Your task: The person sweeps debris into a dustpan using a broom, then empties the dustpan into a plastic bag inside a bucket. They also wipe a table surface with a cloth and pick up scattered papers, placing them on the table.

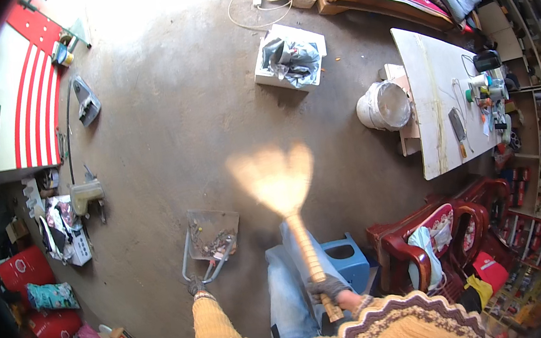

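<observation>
My right hand (331, 287), in a dark glove, is closed round the handle of a straw broom (278, 191). The broom's fan-shaped head points away from me above the floor and is smeared by motion. To the left, my left hand (196, 287), also gloved, grips the tubular metal handle of a dustpan (224, 216). Small bits of debris lie in the pan, which rests on the concrete floor. A gap of floor separates the broom head from the pan.
A blue plastic stool (348, 261) stands beside my legs. Farther off are a white box (267, 81) with grey plastic in it, a white bucket (365, 110) and a tool-strewn table (434, 110). Carved wooden seats (395, 238) are at right, a red-striped cabinet (3, 136) at left.
</observation>
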`<state>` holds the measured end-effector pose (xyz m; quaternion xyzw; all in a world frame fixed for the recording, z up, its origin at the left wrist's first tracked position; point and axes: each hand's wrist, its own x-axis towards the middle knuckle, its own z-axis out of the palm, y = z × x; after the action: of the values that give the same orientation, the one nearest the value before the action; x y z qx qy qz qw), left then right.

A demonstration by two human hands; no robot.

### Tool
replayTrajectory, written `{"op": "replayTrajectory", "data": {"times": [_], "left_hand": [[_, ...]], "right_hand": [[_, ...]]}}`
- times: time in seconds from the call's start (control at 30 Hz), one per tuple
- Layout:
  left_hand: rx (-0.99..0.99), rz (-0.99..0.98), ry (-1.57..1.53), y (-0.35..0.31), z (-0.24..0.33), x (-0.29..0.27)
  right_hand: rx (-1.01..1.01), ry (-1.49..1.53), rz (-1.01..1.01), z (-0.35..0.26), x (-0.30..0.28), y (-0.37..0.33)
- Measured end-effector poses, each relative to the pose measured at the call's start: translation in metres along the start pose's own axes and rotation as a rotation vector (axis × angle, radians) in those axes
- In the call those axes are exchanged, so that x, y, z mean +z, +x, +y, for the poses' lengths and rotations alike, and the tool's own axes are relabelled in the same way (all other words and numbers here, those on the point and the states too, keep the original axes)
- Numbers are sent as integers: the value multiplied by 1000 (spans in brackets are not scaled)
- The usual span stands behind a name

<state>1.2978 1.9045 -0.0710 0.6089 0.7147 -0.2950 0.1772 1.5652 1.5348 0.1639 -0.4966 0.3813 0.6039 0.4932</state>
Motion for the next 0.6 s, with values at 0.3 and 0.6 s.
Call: {"op": "replayTrajectory", "data": {"times": [0.3,0.6], "left_hand": [[-313,77,-926,-49,95,-32],[-142,138,-1255,-134,205,-75]], "right_hand": [[-255,843,-143,-252,-72,124],[-184,-45,190,-340,-40,173]]}}
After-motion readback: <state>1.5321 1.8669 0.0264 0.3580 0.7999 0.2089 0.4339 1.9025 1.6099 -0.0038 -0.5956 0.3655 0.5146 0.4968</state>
